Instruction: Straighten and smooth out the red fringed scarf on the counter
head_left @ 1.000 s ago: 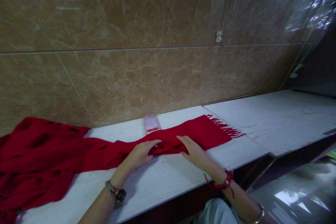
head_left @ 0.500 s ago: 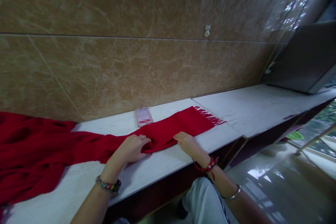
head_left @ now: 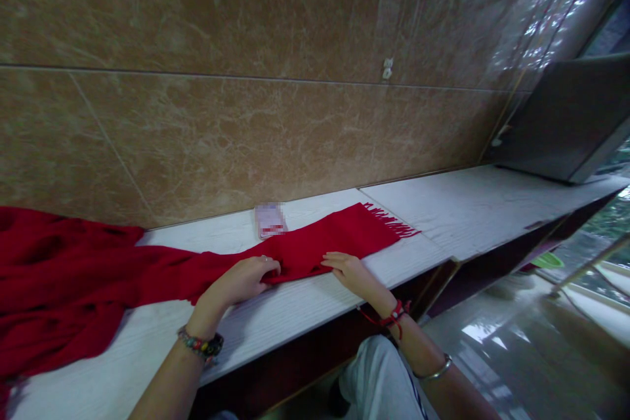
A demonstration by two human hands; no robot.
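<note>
A long red scarf (head_left: 339, 236) with a fringed end lies along a white counter (head_left: 305, 305); most of it is bunched in a heap at the left. My left hand (head_left: 241, 281) rests on the scarf's near edge with fingers curled and pinching the fabric. My right hand (head_left: 350, 269) also sits on the near edge, a little to the right, fingers bent onto the cloth. Both wrists wear bracelets.
A small pink and white packet (head_left: 270, 220) lies on the counter against the brown marble wall (head_left: 246, 125), just behind the scarf. A dark box-like object (head_left: 561, 125) stands at the counter's far right. Glossy floor shows below on the right.
Both hands have drawn slightly toward the counter's near edge along the scarf, and the fingers have curled more onto the fabric. The view has shifted a little.
</note>
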